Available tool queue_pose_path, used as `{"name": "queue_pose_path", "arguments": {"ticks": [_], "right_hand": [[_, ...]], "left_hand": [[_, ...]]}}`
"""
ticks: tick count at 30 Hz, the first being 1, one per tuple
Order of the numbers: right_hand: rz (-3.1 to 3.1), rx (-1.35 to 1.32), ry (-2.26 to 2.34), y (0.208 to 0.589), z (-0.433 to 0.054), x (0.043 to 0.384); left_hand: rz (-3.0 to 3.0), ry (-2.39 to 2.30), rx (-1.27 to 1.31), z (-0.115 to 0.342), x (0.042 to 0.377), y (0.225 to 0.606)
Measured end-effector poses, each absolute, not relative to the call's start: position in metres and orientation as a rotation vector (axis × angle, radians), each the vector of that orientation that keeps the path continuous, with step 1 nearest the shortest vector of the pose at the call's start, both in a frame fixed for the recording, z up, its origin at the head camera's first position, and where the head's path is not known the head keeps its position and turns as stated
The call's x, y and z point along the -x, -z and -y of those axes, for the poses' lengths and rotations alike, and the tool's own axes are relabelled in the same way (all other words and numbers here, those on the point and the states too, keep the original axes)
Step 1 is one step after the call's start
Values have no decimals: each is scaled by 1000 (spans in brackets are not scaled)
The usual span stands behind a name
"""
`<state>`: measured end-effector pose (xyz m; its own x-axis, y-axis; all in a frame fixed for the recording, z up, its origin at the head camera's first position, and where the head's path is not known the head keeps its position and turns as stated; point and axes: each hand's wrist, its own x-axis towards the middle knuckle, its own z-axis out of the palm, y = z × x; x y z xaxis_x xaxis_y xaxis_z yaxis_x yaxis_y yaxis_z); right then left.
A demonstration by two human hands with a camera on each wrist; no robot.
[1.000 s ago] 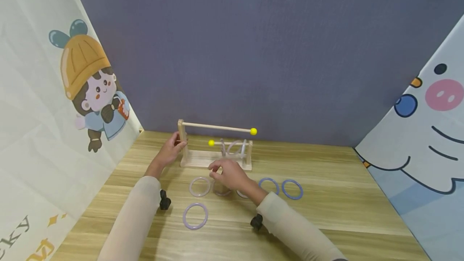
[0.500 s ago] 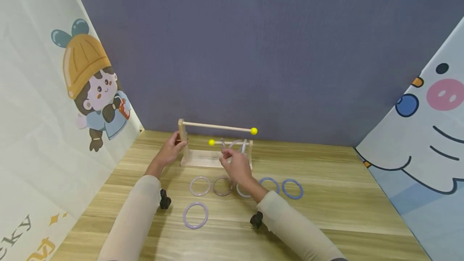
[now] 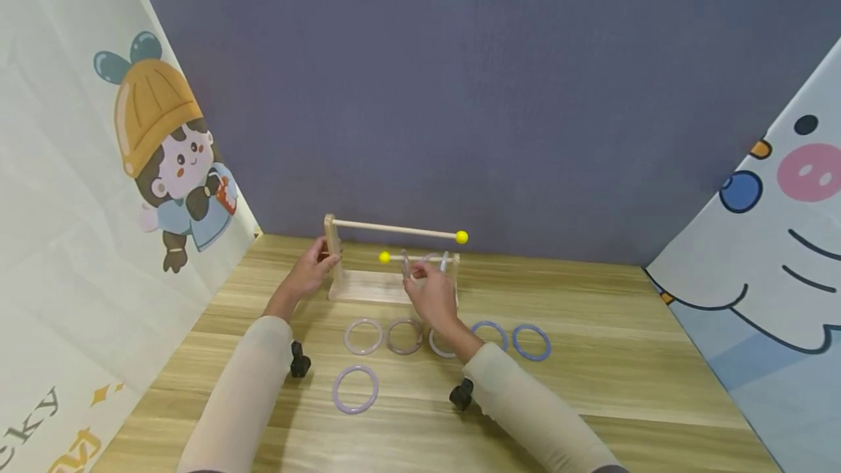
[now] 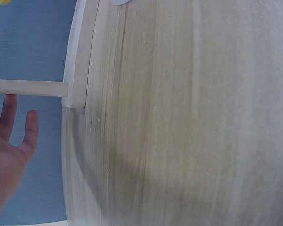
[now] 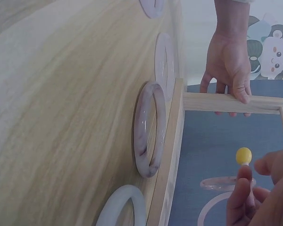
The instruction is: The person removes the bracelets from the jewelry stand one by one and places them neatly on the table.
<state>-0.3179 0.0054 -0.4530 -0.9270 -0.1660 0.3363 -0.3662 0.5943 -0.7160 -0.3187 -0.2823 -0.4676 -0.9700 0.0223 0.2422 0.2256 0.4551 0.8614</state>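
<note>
In the head view a wooden stand has an upper rod and a shorter lower rod, both tipped with yellow balls. Several bangles hang on the lower rod. My left hand grips the stand's left post, thumb in front and fingers behind. My right hand is at the lower rod, its thumb and fingertips pinching the leftmost hanging bangle. In the right wrist view that bangle lies just beyond my curled fingers, which partly hide it.
On the wooden table, a pale bangle, a brownish bangle, a whitish bangle and two blue bangles lie in a row. A lilac bangle lies nearer. Behind stands a dark blue panel.
My right hand has moved from above the table bangles, up and to the right, to the hanging bangles. My left hand stays on the post.
</note>
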Motion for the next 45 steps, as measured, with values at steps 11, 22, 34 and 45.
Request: {"name": "queue_pose_path", "arguments": {"ticks": [11, 22, 34, 45], "right_hand": [[2552, -370, -1259, 455, 1, 314], [2536, -275, -1386, 460, 6, 313], [2526, -218, -1373, 462, 12, 311], [2542, -188, -1460, 462, 11, 314]], "left_hand": [[2521, 1538, 228, 284, 319, 471], [2521, 1538, 247, 284, 316, 473], [2525, 1564, 251, 284, 313, 471], [2556, 1588, 265, 268, 287, 435]]}}
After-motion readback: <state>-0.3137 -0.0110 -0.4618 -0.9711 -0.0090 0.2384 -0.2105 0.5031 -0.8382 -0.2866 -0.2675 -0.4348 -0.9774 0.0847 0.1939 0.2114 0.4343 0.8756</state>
